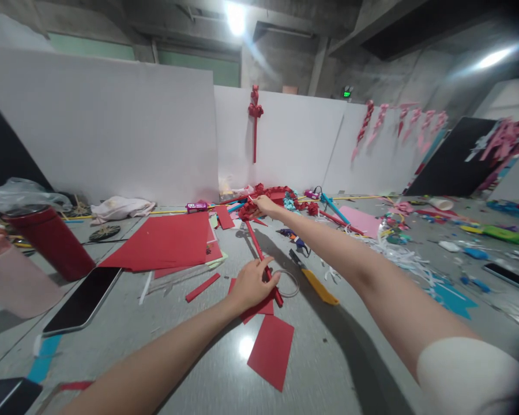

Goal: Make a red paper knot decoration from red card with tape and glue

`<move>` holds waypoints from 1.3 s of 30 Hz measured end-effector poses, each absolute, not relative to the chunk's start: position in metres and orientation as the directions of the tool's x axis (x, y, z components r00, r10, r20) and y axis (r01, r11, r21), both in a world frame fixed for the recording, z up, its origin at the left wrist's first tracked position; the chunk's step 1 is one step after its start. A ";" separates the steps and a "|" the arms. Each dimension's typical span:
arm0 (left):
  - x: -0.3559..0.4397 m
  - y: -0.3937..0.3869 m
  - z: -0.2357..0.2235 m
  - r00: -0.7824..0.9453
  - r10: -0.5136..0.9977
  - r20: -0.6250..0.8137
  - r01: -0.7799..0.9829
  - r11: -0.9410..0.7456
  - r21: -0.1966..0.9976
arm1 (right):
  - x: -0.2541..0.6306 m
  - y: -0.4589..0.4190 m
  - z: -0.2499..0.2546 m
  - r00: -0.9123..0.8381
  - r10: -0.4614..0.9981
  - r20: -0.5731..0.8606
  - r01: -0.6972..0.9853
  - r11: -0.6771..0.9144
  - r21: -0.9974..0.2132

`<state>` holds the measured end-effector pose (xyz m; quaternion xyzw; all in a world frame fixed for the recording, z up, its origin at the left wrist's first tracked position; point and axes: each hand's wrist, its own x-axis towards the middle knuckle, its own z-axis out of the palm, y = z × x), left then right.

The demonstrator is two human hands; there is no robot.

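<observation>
A long red paper stick [259,251] lies slanted across the grey floor, with a red folded bow at its far end. My left hand [251,283] is closed around the stick's near end, beside a clear tape ring [288,283]. My right hand [263,204] reaches far forward and pinches the red bow [247,211] at the stick's top. Red paper scraps [271,349] lie under and in front of my left hand.
Large red paper sheets [166,241] lie to the left, with a phone [84,300] and a red cup [49,242] beyond them. A yellow utility knife [315,281] lies right of the stick. Paper scraps, pens and ribbons litter the right side. White boards stand behind.
</observation>
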<state>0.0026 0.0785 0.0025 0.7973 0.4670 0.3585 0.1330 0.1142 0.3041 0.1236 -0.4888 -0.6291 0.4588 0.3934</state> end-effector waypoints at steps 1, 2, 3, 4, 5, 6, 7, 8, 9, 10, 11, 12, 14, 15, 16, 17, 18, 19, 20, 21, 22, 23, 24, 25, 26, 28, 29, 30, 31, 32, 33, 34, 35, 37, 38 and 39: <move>0.003 0.078 0.001 0.315 0.842 0.437 0.662 -0.525 0.535 | 0.117 0.306 0.127 -0.209 0.977 0.043 0.242 0.094 -0.966; 0.003 0.079 0.000 0.320 0.844 0.431 0.666 -0.523 0.532 | 0.119 0.307 0.130 -0.207 0.978 0.039 0.225 0.086 -0.971; 0.002 0.080 -0.002 0.315 0.846 0.429 0.662 -0.520 0.539 | 0.123 0.308 0.134 -0.202 0.979 0.037 0.210 0.080 -0.974; 0.002 0.081 -0.003 0.303 0.849 0.432 0.652 -0.515 0.556 | 0.126 0.309 0.139 -0.200 0.979 0.036 0.192 0.076 -0.979; 0.001 0.083 -0.004 0.285 0.853 0.438 0.635 -0.510 0.580 | 0.131 0.310 0.145 -0.198 0.980 0.037 0.171 0.071 -0.983; -0.001 0.087 -0.004 0.260 0.856 0.446 0.613 -0.503 0.609 | 0.135 0.310 0.151 -0.195 0.980 0.038 0.149 0.068 -0.986; -0.002 0.091 -0.004 0.234 0.860 0.453 0.590 -0.496 0.636 | 0.141 0.310 0.158 -0.193 0.980 0.041 0.125 0.066 -0.990; -0.005 0.097 -0.003 0.205 0.864 0.460 0.566 -0.488 0.664 | 0.147 0.310 0.165 -0.187 0.981 0.045 0.101 0.064 -0.993; -0.008 0.103 -0.002 0.173 0.869 0.464 0.549 -0.476 0.686 | 0.153 0.310 0.173 -0.180 0.982 0.049 0.074 0.064 -0.995; -0.011 0.110 0.000 0.133 0.872 0.472 0.548 -0.461 0.698 | 0.160 0.309 0.180 -0.170 0.984 0.055 0.045 0.064 -0.997; -0.015 0.116 0.002 0.076 0.869 0.490 0.558 -0.444 0.701 | 0.168 0.309 0.187 -0.155 0.986 0.063 0.014 0.066 -0.998; -0.019 0.122 0.005 0.054 0.865 0.499 0.566 -0.438 0.699 | 0.175 0.307 0.194 -0.138 0.988 0.071 -0.017 0.070 -0.997; -0.026 0.132 0.011 0.030 0.855 0.518 0.579 -0.437 0.688 | 0.189 0.303 0.206 -0.103 0.990 0.093 -0.075 0.085 -0.994; -0.030 0.135 0.015 0.021 0.849 0.529 0.588 -0.438 0.680 | 0.195 0.300 0.211 -0.088 0.991 0.102 -0.099 0.093 -0.991; -0.033 0.137 0.019 0.012 0.842 0.540 0.597 -0.439 0.671 | 0.202 0.296 0.215 -0.077 0.991 0.109 -0.119 0.100 -0.988; -0.036 0.138 0.023 0.005 0.835 0.551 0.605 -0.441 0.663 | 0.207 0.291 0.218 -0.071 0.991 0.114 -0.133 0.104 -0.986; -0.038 0.138 0.027 -0.001 0.827 0.563 0.614 -0.443 0.653 | 0.213 0.286 0.220 -0.069 0.991 0.117 -0.144 0.106 -0.984; -0.041 0.138 0.032 -0.005 0.818 0.575 0.627 -0.445 0.639 | 0.218 0.280 0.222 -0.072 0.991 0.117 -0.149 0.105 -0.983; -0.044 0.138 0.037 -0.006 0.809 0.588 0.643 -0.447 0.622 | 0.222 0.274 0.223 -0.080 0.990 0.113 -0.148 0.101 -0.984; -0.049 0.137 0.042 -0.003 0.796 0.606 0.675 -0.446 0.589 | 0.226 0.267 0.224 -0.093 0.990 0.106 -0.142 0.092 -0.986; -0.053 0.138 0.048 0.005 0.787 0.617 0.708 -0.439 0.554 | 0.230 0.260 0.224 -0.112 0.989 0.094 -0.129 0.079 -0.988; -0.059 0.138 0.053 0.014 0.779 0.627 0.730 -0.436 0.526 | 0.234 0.253 0.223 -0.136 0.988 0.079 -0.111 0.064 -0.992; -0.065 0.139 0.058 0.043 0.770 0.636 0.743 -0.450 0.495 | 0.237 0.247 0.222 -0.164 0.985 0.063 -0.089 0.048 -0.995; -0.072 0.141 0.063 0.055 0.761 0.647 0.759 -0.453 0.469 | 0.239 0.241 0.220 -0.194 0.980 0.046 -0.064 0.034 -0.997; -0.079 0.142 0.068 0.056 0.751 0.658 0.771 -0.451 0.450 | 0.242 0.235 0.217 -0.225 0.974 0.029 -0.038 0.020 -0.999; -0.092 0.145 0.076 0.068 0.739 0.670 0.787 -0.452 0.419 | 0.245 0.227 0.211 -0.286 0.958 -0.015 0.015 -0.011 -1.000; -0.099 0.146 0.079 0.071 0.730 0.680 0.798 -0.450 0.401 | 0.247 0.224 0.208 -0.321 0.946 -0.038 0.051 -0.023 -0.998; -0.104 0.148 0.082 0.086 0.720 0.689 0.808 -0.455 0.374 | 0.249 0.223 0.204 -0.359 0.931 -0.063 0.093 -0.032 -0.995; -0.110 0.149 0.085 0.105 0.709 0.697 0.819 -0.459 0.344 | 0.251 0.222 0.201 -0.395 0.914 -0.089 0.139 -0.036 -0.990; -0.115 0.150 0.087 0.123 0.699 0.704 0.828 -0.464 0.316 | 0.253 0.223 0.198 -0.422 0.900 -0.113 0.190 -0.034 -0.981; -0.119 0.151 0.089 0.136 0.691 0.710 0.834 -0.467 0.294 | 0.255 0.223 0.195 -0.440 0.887 -0.139 0.245 -0.030 -0.969; -0.123 0.151 0.092 0.147 0.682 0.716 0.836 -0.472 0.279 | 0.257 0.224 0.192 -0.452 0.876 -0.169 0.299 -0.030 -0.954; -0.127 0.151 0.094 0.156 0.676 0.720 0.837 -0.477 0.267 | 0.258 0.225 0.190 -0.459 0.866 -0.201 0.346 -0.034 -0.938; -0.133 0.150 0.100 0.169 0.671 0.722 0.838 -0.483 0.253 | 0.257 0.225 0.186 -0.477 0.844 -0.246 0.421 -0.026 -0.906; -0.135 0.149 0.104 0.181 0.671 0.719 0.838 -0.488 0.244 | 0.254 0.224 0.185 -0.487 0.839 -0.244 0.442 -0.004 -0.897; -0.136 0.147 0.107 0.194 0.668 0.718 0.838 -0.493 0.232 | 0.249 0.221 0.184 -0.496 0.839 -0.223 0.450 0.029 -0.892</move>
